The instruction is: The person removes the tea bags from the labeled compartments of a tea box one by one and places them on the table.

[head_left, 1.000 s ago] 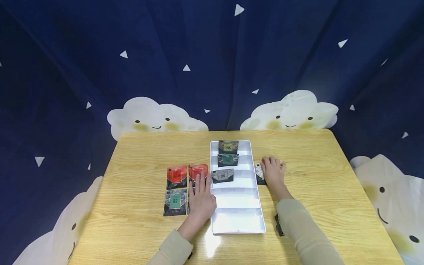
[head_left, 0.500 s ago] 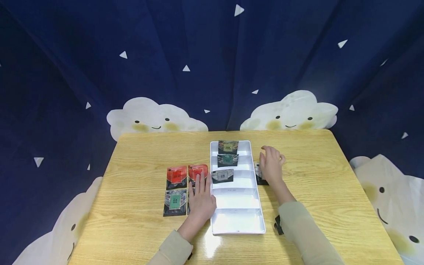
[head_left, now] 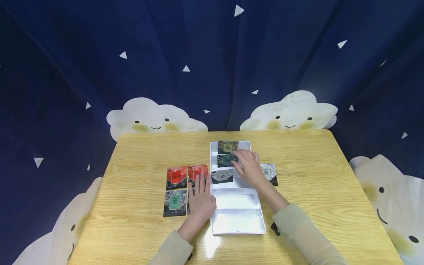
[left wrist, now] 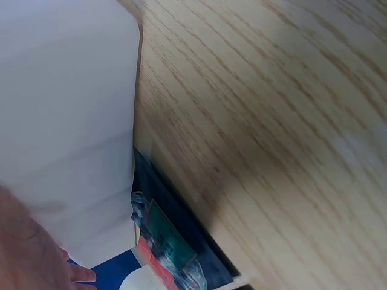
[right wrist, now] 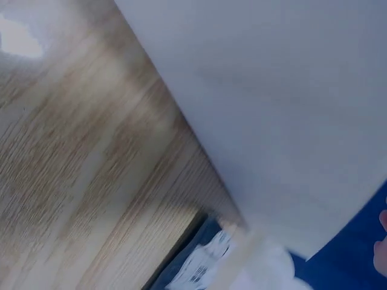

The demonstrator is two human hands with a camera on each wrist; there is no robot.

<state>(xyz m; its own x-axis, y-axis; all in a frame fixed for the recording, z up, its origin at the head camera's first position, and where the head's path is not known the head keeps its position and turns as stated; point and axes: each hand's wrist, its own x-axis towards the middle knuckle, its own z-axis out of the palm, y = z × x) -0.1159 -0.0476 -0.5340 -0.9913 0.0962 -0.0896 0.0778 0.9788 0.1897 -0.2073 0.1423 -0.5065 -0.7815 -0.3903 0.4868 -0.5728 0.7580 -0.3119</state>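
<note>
A long white compartment tray [head_left: 238, 221] stands mid-table. Three dark sachets lean in its upper compartments: yellow-label [head_left: 228, 147], green-label [head_left: 223, 161] and grey-label [head_left: 222, 176]. Over the tray, my right hand [head_left: 249, 166] reaches in, thumb and fingertips apart around the right end of the green-label sachet. My left hand [head_left: 201, 200] lies with straight fingers over a red sachet [head_left: 197, 170] and a mostly hidden dark one, its thumb side against the tray. Beside them lie another red sachet [head_left: 176, 177] and a dark green-label sachet [head_left: 175, 202], also seen in the left wrist view.
Right of the tray lies a white-and-black sachet [head_left: 269, 173], partly behind the right hand. The wooden table [head_left: 132, 191] ends at a dark blue curtain [head_left: 218, 66] with printed clouds. The tray's side wall [right wrist: 272, 109] fills much of the right wrist view.
My right hand has lifted from the white-and-black sachet and moved left over the tray to the green-label sachet. More of the white-and-black sachet now shows. The left hand stays in place.
</note>
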